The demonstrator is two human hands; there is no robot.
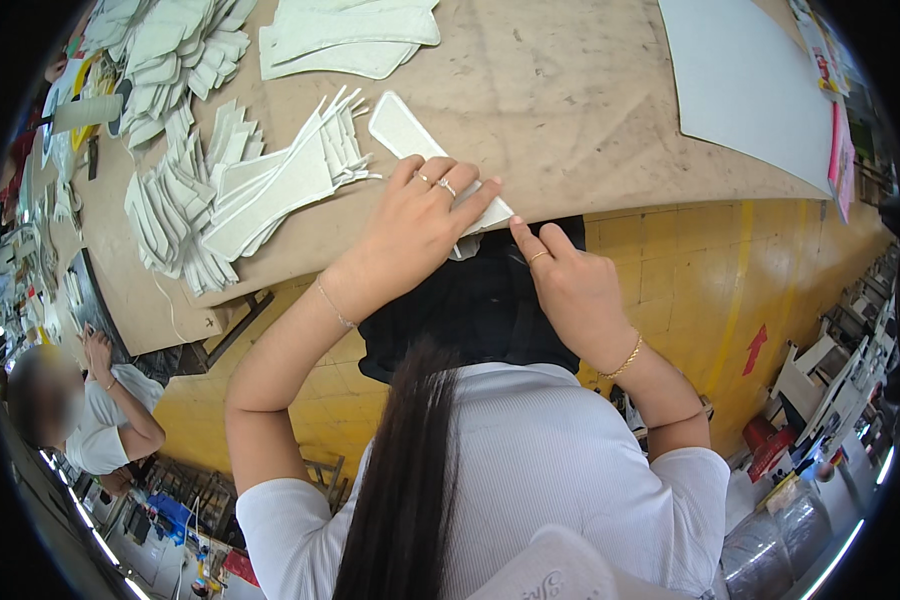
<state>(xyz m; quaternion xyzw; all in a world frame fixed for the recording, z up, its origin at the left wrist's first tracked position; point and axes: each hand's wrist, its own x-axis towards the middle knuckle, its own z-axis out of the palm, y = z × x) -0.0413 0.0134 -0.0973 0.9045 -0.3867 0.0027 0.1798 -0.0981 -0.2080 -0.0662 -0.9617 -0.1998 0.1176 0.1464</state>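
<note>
A long, pale-green fabric piece (406,127) with stitched edges lies slantwise at the table's near edge. My left hand (410,225) lies across it, closed over its middle with the fingers bent and the thumb along its near end. At that end's corner my right hand (575,290) has its index fingertip on the piece, other fingers curled; its thumb is hidden. Below the left hand a bit of pale material (465,247) hangs past the edge. Left of my hands lies a fanned bundle of similar pieces (280,190).
More fabric pieces are heaped at the far left (175,50), with a flat stack (350,35) at the back. A large pale sheet (750,95) covers the table's right end. Another person (105,410) sits at the left, beyond the brown table (560,120).
</note>
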